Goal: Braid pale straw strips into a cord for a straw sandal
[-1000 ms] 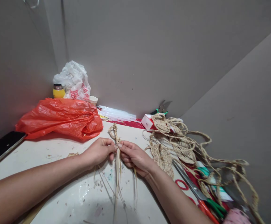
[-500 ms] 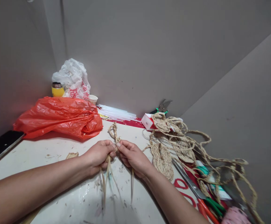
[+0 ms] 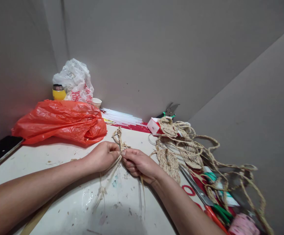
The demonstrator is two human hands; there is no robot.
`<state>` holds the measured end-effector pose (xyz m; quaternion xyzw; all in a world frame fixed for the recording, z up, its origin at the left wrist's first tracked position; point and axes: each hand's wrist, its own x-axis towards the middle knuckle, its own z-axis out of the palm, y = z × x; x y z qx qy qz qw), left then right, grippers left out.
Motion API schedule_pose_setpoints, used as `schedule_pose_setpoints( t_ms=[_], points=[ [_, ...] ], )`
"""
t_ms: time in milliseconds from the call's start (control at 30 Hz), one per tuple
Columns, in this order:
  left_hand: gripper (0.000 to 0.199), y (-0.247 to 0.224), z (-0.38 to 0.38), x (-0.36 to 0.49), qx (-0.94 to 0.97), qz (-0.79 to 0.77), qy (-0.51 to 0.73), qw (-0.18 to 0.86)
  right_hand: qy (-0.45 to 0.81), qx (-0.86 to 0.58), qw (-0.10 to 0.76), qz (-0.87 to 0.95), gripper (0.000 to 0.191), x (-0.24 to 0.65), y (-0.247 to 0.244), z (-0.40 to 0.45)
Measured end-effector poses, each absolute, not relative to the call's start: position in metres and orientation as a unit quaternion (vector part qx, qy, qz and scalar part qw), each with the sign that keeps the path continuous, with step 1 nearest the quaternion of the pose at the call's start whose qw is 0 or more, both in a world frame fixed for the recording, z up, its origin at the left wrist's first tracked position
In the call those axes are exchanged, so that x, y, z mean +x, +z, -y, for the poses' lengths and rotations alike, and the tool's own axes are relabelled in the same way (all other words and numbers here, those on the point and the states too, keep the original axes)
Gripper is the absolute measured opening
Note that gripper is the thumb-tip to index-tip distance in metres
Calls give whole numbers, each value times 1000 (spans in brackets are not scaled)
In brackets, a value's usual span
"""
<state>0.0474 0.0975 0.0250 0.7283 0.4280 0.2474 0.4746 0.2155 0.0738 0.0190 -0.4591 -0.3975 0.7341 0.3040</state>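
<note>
Both hands meet over the middle of the white table (image 3: 66,209). A braided straw cord (image 3: 117,134) forms a small loop just beyond the fingertips. My left hand (image 3: 104,156) pinches the cord at its lower end, with loose pale strands trailing down beneath it. Fingertips almost touching the left ones, my right hand (image 3: 139,163) is closed on the same cord, and a thin strand hangs below its palm. How the strands cross between the fingers is hidden.
A red plastic bag (image 3: 63,122), phone (image 3: 2,151), yellow jar (image 3: 58,93) and white bag (image 3: 74,76) are at left. White sticks (image 3: 121,116) lie at the back. Coiled straw rope (image 3: 167,163), large scissors (image 3: 200,192) and pruning shears (image 3: 170,111) crowd the right.
My left hand has turned, and its strands have swung from hanging straight down to slanting leftward. My right hand has shifted slightly, still gripping the cord. The view has moved a little.
</note>
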Motion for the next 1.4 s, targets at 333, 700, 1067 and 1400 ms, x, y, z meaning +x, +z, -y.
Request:
schedule_pose_setpoints(
  t_ms=[333, 700, 1067, 1400],
  points=[
    [19, 36, -103, 49, 752, -477, 179, 418, 652, -509, 372, 420, 25, 198, 12, -66],
    [25, 56, -73, 64, 819, -522, 138, 193, 723, -426, 434, 327, 23, 199, 21, -63],
    [32, 47, -54, 70, 837, -534, 50, 105, 694, -447, 432, 364, 28, 197, 19, -57],
    [37, 44, -46, 70, 830, -523, 77, 179, 651, -496, 417, 395, 23, 196, 16, -58]
  ],
)
